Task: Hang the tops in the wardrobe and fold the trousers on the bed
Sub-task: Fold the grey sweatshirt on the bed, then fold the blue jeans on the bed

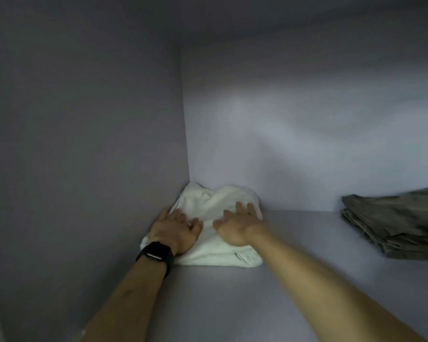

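A folded white garment [209, 253] lies in the back left corner of a wardrobe shelf [269, 280]. My left hand [177, 230], with a black watch on the wrist, lies flat on its left part. My right hand [236, 224] presses flat on its right part, fingers straight and spread toward the back wall. Folded olive-green trousers [393, 228] sit as a stack at the right end of the same shelf, apart from both hands.
The wardrobe's left side wall [84, 144] stands close beside the white garment, and the back wall [307, 144] is just behind it. Bare shelf surface runs between the white garment and the olive stack.
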Demonstrator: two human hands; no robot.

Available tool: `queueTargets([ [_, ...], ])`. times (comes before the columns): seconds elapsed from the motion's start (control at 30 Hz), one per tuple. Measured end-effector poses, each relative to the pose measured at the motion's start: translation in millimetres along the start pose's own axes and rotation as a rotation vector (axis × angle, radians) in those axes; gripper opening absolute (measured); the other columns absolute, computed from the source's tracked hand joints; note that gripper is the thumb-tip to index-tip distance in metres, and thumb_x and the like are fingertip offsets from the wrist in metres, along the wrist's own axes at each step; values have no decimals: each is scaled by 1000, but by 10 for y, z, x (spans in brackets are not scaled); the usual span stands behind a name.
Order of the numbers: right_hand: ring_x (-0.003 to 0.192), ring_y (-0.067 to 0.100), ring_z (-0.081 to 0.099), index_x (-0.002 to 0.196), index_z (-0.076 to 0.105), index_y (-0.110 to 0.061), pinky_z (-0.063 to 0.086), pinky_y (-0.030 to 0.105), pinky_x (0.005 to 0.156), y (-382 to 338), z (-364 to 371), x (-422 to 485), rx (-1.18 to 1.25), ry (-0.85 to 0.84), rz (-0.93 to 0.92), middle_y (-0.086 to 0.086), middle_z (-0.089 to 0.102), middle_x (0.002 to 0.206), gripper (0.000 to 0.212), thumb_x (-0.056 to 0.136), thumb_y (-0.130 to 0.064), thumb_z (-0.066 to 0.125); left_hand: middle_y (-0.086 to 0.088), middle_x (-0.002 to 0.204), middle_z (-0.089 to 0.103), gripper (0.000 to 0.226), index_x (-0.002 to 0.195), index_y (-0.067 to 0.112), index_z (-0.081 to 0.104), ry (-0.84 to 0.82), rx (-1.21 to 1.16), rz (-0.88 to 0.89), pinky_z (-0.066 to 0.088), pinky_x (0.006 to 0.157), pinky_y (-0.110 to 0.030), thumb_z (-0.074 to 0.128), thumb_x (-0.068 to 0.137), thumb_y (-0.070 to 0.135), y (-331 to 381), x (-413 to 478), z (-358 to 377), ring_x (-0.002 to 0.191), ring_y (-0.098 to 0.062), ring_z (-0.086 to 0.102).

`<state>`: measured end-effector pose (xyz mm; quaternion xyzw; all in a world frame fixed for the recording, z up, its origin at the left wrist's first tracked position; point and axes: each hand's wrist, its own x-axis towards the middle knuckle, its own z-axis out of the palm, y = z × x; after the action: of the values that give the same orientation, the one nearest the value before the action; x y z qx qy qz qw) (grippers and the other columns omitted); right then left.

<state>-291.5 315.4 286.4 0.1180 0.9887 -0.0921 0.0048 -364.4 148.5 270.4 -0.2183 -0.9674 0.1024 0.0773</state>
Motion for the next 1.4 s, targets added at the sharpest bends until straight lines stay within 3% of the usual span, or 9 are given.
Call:
queueTargets([
  [0.27,155,31,-4,160,23,-27,11,62,120,-2,35,42,-6,25,45,2,3,170,76,93,-63,16,4,168,18,62,161,32,11,24,114,-52,-9,123,-45,1,103,53,-79,365,115,154,-12,8],
  [0.37,151,33,12,150,42,-28,21,66,114,-48,24,-138,-13,143,46,2,23,163,67,95,-58,17,1,159,39,61,154,30,36,70,109,-43,2,123,-46,6,105,50,-52,310,57,149,-16,26],
  [0.43,143,33,27,142,53,-25,29,62,111,-88,32,-292,-3,266,54,6,39,153,62,99,-56,20,-1,139,60,60,131,27,63,142,123,-56,16,119,-45,13,105,48,-9,194,-17,132,-19,47],
  [0.53,137,35,38,137,58,-19,35,49,110,-115,63,-481,15,423,44,9,49,147,57,104,-50,24,-2,135,63,61,123,25,68,206,-155,-66,29,110,-42,18,103,54,72,-31,-133,123,-23,55],
  [0.63,152,34,14,155,35,-28,20,54,119,-60,153,-649,54,332,9,7,19,167,57,106,-51,18,2,154,47,62,145,35,49,134,-566,69,27,116,-37,14,100,60,166,-260,-169,138,-22,44],
  [0.77,154,25,-20,160,-5,-41,-2,58,123,71,338,-796,89,235,-31,-11,-30,164,58,106,-54,12,9,169,9,72,157,50,3,-61,-549,56,-2,124,-48,1,91,78,239,-421,104,155,-23,9],
  [1.0,152,19,-25,159,-11,-42,-3,58,122,15,338,-1093,102,131,6,-13,-34,161,61,108,-42,23,4,169,14,71,161,37,9,-18,-519,0,6,123,-54,2,98,68,289,-574,64,154,-28,15],
  [1.2,152,23,20,155,33,-38,21,33,121,179,428,-2078,302,398,-102,-7,11,169,56,102,-38,49,-1,165,23,74,160,31,14,20,-508,39,20,120,-57,30,98,66,409,-1319,-140,148,-32,29],
  [1.4,133,-1,44,133,65,-35,22,2,106,601,967,-3712,563,911,-163,-20,54,141,37,97,-36,58,3,141,55,51,140,31,52,577,-756,280,31,113,-57,45,92,48,1290,-2808,75,132,-25,46],
])
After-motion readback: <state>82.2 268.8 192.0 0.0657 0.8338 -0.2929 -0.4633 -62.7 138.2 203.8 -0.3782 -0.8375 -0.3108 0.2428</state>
